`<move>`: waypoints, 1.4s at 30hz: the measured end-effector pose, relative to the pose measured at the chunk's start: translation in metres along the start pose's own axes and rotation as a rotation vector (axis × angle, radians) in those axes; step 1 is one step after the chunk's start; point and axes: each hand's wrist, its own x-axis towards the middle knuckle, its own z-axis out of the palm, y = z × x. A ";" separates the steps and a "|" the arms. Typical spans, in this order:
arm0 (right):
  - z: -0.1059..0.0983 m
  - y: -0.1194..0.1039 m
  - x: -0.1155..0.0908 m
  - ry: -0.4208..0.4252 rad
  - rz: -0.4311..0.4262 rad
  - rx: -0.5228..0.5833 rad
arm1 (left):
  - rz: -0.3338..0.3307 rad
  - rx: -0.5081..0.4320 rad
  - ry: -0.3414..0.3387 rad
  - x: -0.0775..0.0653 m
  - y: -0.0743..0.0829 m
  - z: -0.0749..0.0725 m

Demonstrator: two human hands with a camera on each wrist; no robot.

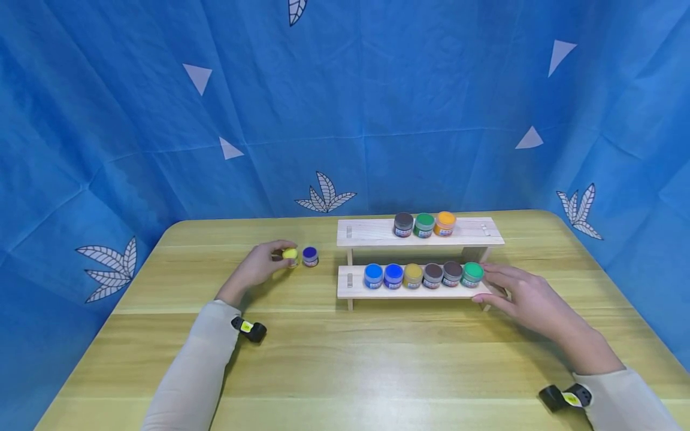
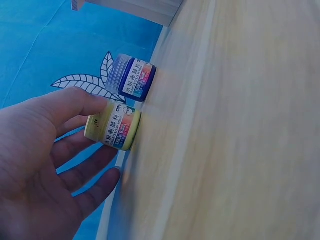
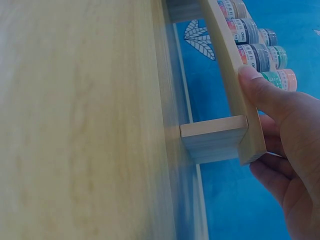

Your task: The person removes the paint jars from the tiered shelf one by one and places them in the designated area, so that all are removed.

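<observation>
My left hand (image 1: 261, 262) pinches a small yellow paint jar (image 2: 116, 127) by its sides, low at the table; the other fingers spread loosely below it in the left wrist view. Beside that jar stands a dark blue paint jar (image 1: 309, 257). My right hand (image 1: 530, 297) grips the right end of the lower tier of a two-tier wooden shelf (image 3: 231, 75), thumb on the front edge. Its fingers come close to a green paint jar (image 1: 472, 273), the last in the lower row. Part of the fingers is hidden behind the shelf end.
On the lower tier, left of the green jar, sit light blue (image 1: 374, 276), blue (image 1: 393, 276), ochre (image 1: 412, 276) and dark brown jars (image 1: 433, 275). The upper tier (image 1: 366, 233) bears black, green and orange jars (image 1: 445, 223). A blue curtain (image 1: 302, 108) hangs behind the table.
</observation>
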 end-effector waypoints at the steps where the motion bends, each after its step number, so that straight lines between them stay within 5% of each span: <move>1: 0.000 0.000 0.000 -0.001 0.001 0.000 | 0.004 0.002 -0.001 0.000 0.000 0.000; 22: -0.001 0.001 0.000 0.015 -0.027 -0.004 | 0.026 -0.008 -0.018 0.001 0.000 -0.002; 32: 0.000 0.001 0.001 0.032 -0.039 -0.006 | 0.092 0.074 0.044 -0.001 0.025 -0.011; 42: 0.001 0.001 0.000 0.033 -0.034 -0.014 | 0.117 0.116 0.107 0.001 0.067 -0.012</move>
